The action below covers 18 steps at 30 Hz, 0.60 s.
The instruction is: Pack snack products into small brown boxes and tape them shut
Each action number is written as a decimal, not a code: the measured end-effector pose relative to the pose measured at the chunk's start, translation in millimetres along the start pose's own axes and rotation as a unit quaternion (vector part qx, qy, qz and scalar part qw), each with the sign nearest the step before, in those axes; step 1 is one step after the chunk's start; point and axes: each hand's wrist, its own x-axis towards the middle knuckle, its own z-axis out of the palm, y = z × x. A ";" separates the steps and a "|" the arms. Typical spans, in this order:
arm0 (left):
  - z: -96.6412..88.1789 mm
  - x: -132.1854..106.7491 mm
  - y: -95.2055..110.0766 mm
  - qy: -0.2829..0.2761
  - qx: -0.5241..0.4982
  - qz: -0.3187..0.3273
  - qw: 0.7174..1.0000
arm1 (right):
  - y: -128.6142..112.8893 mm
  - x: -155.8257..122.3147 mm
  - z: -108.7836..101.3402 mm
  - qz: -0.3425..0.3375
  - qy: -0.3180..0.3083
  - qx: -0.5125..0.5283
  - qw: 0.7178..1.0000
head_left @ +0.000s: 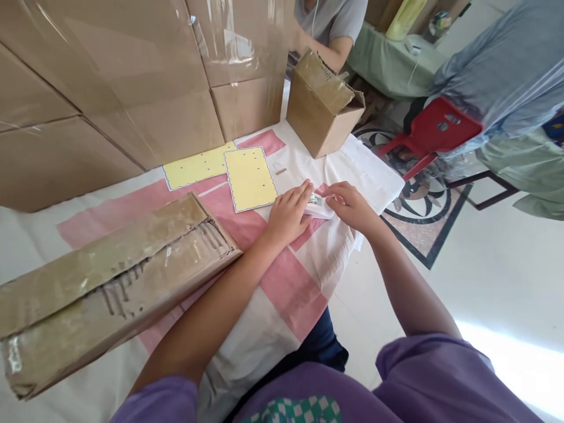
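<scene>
A small, flat white item with a greenish printed patch (pixel 318 210) lies on the cloth between my hands; it looks like a stack of cards or a packet, but its kind is not clear. My left hand (pixel 289 212) rests flat along its left side, fingers stretched out and together. At its right edge, my right hand (pixel 351 204) has thumb and fingertips bent together in a pinch on the item. Just left of my left hand is a yellow card with a wavy border and small dots (pixel 251 179). It overlaps another yellow sheet (pixel 198 167) behind it.
Large taped cartons (pixel 145 76) wall off the back left. A long cardboard box (pixel 118 288) lies by my left forearm, and an open small box (pixel 324 108) stands behind my hands. Another person's arm (pixel 332 53) shows beyond. A red chair (pixel 443 129) is at right.
</scene>
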 end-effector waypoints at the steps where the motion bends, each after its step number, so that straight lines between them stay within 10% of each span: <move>1: -0.5 0.6 0.0 -0.001 -0.002 0.001 1.000 | -0.8 1.3 1.3 -0.001 -0.001 0.007 1.000; 18: -3.1 1.4 -2.9 0.073 -0.059 -0.040 0.995 | 0.5 -8.0 -0.2 0.009 0.033 -0.028 0.999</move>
